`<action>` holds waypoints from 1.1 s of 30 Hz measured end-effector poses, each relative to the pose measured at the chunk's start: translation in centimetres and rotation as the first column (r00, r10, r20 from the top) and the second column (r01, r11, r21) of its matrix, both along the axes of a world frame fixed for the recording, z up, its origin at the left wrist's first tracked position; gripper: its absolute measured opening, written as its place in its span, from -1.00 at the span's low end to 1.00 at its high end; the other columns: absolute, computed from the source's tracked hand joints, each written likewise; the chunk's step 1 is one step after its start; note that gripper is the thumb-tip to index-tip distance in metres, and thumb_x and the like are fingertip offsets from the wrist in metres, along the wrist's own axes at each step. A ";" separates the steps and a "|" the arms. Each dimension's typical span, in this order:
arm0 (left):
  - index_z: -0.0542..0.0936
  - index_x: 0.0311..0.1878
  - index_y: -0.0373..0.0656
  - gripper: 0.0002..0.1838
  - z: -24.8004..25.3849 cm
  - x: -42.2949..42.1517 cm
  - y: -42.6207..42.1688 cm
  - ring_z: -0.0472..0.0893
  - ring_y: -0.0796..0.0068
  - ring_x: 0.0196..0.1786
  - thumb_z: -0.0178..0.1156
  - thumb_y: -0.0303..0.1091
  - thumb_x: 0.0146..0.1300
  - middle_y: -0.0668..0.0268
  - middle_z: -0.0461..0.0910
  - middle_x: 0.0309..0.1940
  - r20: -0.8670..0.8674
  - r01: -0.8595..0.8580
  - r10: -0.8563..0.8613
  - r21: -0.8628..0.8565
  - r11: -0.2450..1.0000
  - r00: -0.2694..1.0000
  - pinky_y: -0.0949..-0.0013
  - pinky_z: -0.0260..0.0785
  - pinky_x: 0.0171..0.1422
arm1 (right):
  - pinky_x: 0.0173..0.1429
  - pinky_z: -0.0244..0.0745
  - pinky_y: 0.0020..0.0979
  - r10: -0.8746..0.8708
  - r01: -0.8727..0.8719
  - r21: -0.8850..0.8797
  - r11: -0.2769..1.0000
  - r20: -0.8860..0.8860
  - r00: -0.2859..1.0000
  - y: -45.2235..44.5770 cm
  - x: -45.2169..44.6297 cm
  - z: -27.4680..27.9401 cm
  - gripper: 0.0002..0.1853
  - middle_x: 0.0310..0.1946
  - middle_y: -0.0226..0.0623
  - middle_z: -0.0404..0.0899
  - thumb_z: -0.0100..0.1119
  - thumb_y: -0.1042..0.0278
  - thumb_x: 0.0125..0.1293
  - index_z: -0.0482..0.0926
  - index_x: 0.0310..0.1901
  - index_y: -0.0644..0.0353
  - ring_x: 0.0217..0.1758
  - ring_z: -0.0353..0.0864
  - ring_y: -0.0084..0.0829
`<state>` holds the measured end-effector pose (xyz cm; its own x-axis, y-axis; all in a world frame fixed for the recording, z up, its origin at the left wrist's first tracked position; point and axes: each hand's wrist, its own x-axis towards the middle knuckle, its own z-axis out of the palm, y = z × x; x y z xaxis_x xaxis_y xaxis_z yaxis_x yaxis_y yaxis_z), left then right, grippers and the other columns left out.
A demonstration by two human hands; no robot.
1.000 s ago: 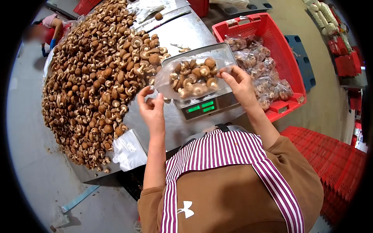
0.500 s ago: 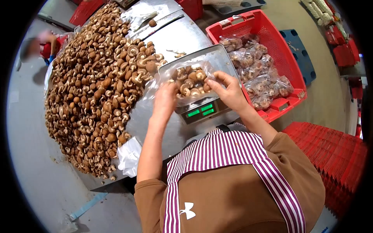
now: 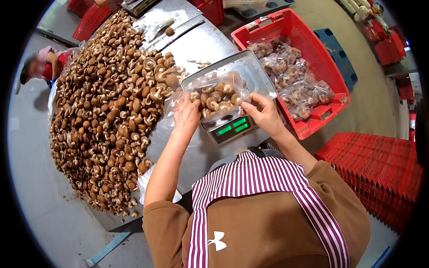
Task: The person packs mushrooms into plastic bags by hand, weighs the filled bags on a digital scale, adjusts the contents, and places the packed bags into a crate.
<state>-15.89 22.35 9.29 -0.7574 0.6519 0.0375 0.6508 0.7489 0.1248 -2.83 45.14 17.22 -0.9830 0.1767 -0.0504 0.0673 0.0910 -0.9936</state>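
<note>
A clear plastic bag point(image 3: 217, 117) of brown shiitake mushrooms point(image 3: 219, 96) rests on the metal pan of a digital scale point(image 3: 261, 79). Green digits glow on the scale's display, too small to read. At the bag's left edge, the fingers of my left hand point(image 3: 187, 112) are closed on the plastic. My right hand point(image 3: 264, 115) pinches the opposite edge between thumb and fingers. Close by on the left lies a large heap of loose shiitake mushrooms point(image 3: 107, 116).
Beyond the scale, a red crate point(image 3: 315, 51) holds several filled bags point(image 3: 290, 76). Stacked red crates point(image 3: 371, 165) stand at the right. White plastic bags point(image 3: 154, 22) and one mushroom lie on the metal table point(image 3: 214, 40). Another person point(image 3: 49, 62) is at the far left.
My left hand has shifted slightly down and left, and the right slightly down, both still on the bag. The bag's near edge hangs lower over the scale's front. The view has shifted a little.
</note>
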 end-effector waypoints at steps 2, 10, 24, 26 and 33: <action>0.70 -0.08 -0.03 -0.67 0.6 0.1 -0.3 0.65 0.00 -0.09 0.39 -0.34 0.01 0.00 0.46 0.07 0.133 -0.074 0.065 0.070 0.995 0.989 0.01 0.51 0.00 | -0.14 0.47 -0.53 -0.010 0.010 0.000 1.000 0.008 1.000 -0.1 0.5 -0.4 -0.83 -0.40 -0.41 0.61 0.16 0.38 0.41 0.59 -0.19 0.34 -0.30 0.58 -0.63; 0.63 -0.05 -0.04 -0.61 0.4 1.6 -0.2 0.60 -0.06 -0.08 0.36 -0.39 -0.03 0.03 0.46 0.01 0.110 -0.137 0.121 0.148 0.980 0.987 -0.02 0.48 0.00 | -0.14 0.48 -0.56 -0.040 0.045 -0.107 0.993 0.049 0.998 -1.3 1.1 -1.0 -0.83 -0.40 -0.44 0.58 0.14 0.37 0.44 0.57 -0.15 0.33 -0.28 0.57 -0.65; 0.69 0.04 -0.01 -0.61 1.3 2.2 -0.9 0.57 0.02 0.12 0.31 -0.26 0.09 0.13 0.51 0.12 0.407 -0.382 0.252 0.279 0.881 0.878 0.12 0.44 0.21 | -0.13 0.46 -0.56 -0.036 0.045 -0.119 0.992 0.073 0.997 -0.2 -0.3 -2.1 -0.83 -0.40 -0.42 0.60 0.10 0.38 0.45 0.57 -0.13 0.32 -0.29 0.55 -0.64; 0.69 0.04 0.02 -0.63 0.8 2.1 -0.8 0.59 -0.01 0.06 0.30 -0.26 0.10 0.12 0.52 0.10 0.372 -0.372 0.242 0.333 0.866 0.896 0.08 0.46 0.17 | -0.13 0.46 -0.56 -0.027 0.035 -0.132 0.991 0.059 0.998 -0.3 -0.4 -2.7 -0.83 -0.40 -0.42 0.60 0.09 0.38 0.45 0.57 -0.14 0.32 -0.29 0.55 -0.64; 0.61 0.16 -0.16 -0.62 1.7 2.6 -1.1 0.68 0.27 -0.11 0.10 -0.53 0.28 0.15 0.58 0.15 0.250 -0.273 0.123 0.754 0.598 0.960 0.27 0.53 -0.02 | -0.12 0.45 -0.55 -0.043 0.052 -0.164 0.985 0.058 0.997 -0.4 -0.9 -2.5 -0.82 -0.39 -0.40 0.61 0.09 0.39 0.45 0.59 -0.10 0.33 -0.29 0.55 -0.63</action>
<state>-13.33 21.23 10.96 -0.9073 0.2665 0.3251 0.4138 0.4292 0.8029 -3.77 44.78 14.68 -0.9688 0.2078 -0.1353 0.1213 -0.0789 -0.9895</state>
